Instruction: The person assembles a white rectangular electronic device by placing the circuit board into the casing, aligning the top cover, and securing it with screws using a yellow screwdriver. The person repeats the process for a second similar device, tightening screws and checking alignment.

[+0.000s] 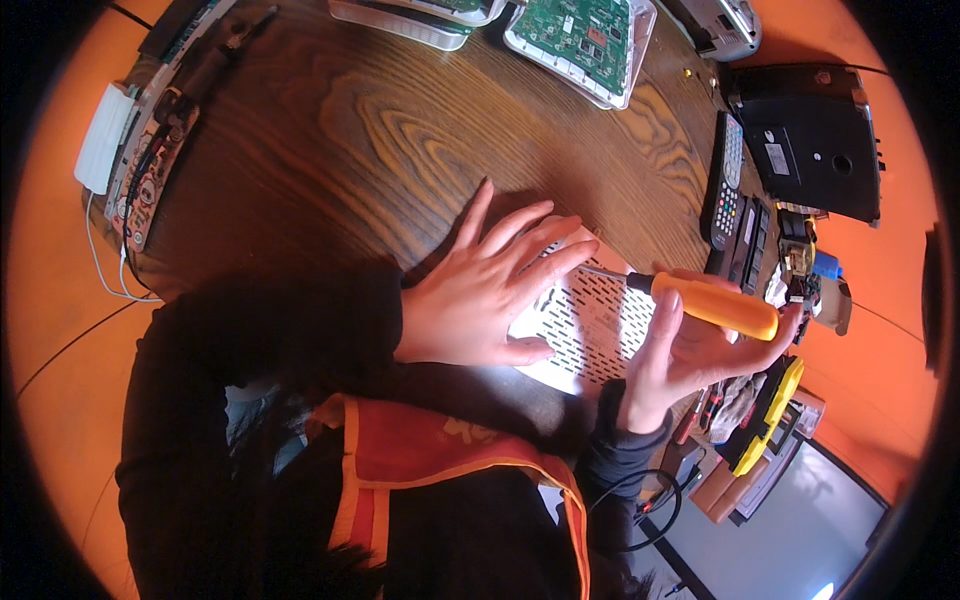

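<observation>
A white plastic casing [588, 325] with rows of dark vent slots lies on the wooden table in front of me. My left hand [490, 285] rests on its left part, fingers spread and palm down, hiding that side. In my right hand [680, 350] is a screwdriver [715, 307] with a yellow-orange handle, held nearly level. Its shaft points left toward the casing's far edge, near my left fingertips. What the tip touches is hidden by those fingers.
Opened white casings with green circuit boards [580, 45] stand at the far side. Along the right lie remote controls [727, 180], a black device [810, 140] and a yellow-edged toolbox [768, 415]. A power strip and cables [155, 180] run along the left edge.
</observation>
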